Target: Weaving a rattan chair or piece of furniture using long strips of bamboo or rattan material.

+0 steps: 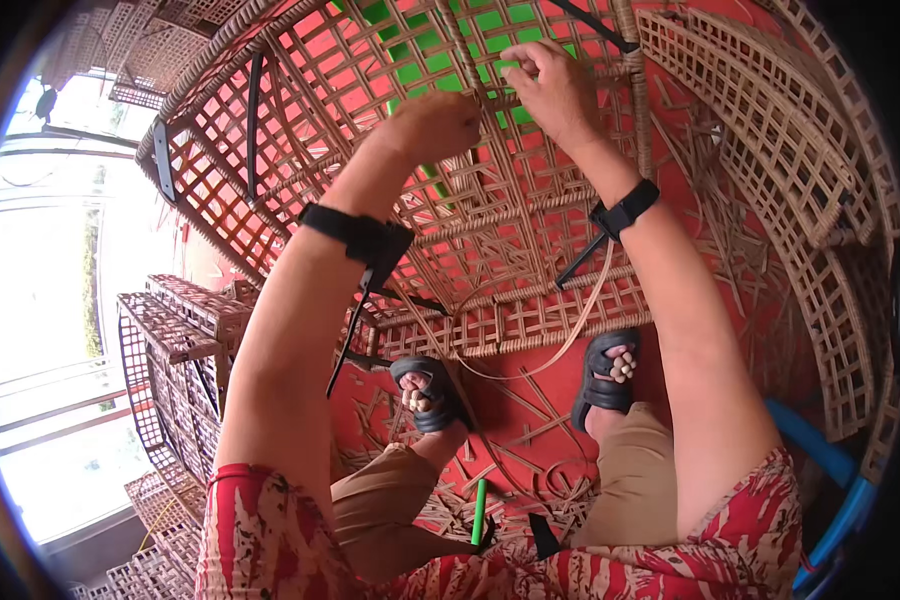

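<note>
In front of me stands a large woven rattan piece (475,322), its open lattice facing up and braided edges around it. My left hand (435,125) is closed in a fist against the lattice, its fingertips hidden beneath. To its right my right hand (550,90) hovers close over the same weave, thumb and fingers curled toward each other. Whatever lies between those fingers is too small to make out. A long pale rattan strip (598,292) loops from the weave down near my feet. Something bright green (410,70) shows through the gaps under the lattice.
Stacked woven panels (800,130) curve along the right side. More woven pieces (185,310) stand at left beside a bright window (40,300). Strip scraps (530,420) litter the red floor around my sandals (610,375). A green-handled tool (480,510) shows near my lap; blue tubing (815,440) is at right.
</note>
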Tool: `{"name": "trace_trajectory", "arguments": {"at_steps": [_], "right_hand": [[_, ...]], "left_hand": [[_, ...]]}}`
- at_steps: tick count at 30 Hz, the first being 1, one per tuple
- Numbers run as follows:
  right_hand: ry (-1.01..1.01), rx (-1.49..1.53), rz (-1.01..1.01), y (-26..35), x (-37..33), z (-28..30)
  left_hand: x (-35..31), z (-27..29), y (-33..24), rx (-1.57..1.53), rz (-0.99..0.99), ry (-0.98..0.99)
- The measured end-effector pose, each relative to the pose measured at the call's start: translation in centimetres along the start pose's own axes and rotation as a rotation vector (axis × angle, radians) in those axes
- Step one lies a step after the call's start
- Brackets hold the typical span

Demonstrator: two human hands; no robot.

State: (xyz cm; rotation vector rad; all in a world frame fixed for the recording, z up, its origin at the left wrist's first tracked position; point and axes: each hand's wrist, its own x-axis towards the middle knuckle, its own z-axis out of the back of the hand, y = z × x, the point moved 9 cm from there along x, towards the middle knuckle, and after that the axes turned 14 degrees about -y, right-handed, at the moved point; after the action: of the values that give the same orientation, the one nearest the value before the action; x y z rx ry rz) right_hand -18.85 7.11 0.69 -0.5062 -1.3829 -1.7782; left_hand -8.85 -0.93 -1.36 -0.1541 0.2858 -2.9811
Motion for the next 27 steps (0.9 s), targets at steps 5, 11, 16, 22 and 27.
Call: {"name": "trace_trajectory", "arguments": {"at_steps": [5,11,16,22,27], "right_hand": [[0.308,-0.091,-0.177,2.4,-2.3,-0.9],[0.424,-0.189,-0.168,2.1,-5.1,-3.2],[0.334,-0.056,-0.118,2.3,-5.4,-3.3],[0.446,0.03,-0.341,-1.8,-6.0,-2.5],[0.539,0.123,-0.5,-1.7,-6.1,-3.4]], "left_hand": [[-9.5,1.1,-12.2,0.152,-0.309,0.189],[-21.9,3.0,-26.3,-0.336,-0.669,0.305],[-30.8,4.9,-34.2,-1.1,-0.988,0.945],[-14.0,0.5,-21.2,-0.539,-0.251,0.506],[-5.0,3.7,-0.9,-0.234,0.355,-0.765]]}}
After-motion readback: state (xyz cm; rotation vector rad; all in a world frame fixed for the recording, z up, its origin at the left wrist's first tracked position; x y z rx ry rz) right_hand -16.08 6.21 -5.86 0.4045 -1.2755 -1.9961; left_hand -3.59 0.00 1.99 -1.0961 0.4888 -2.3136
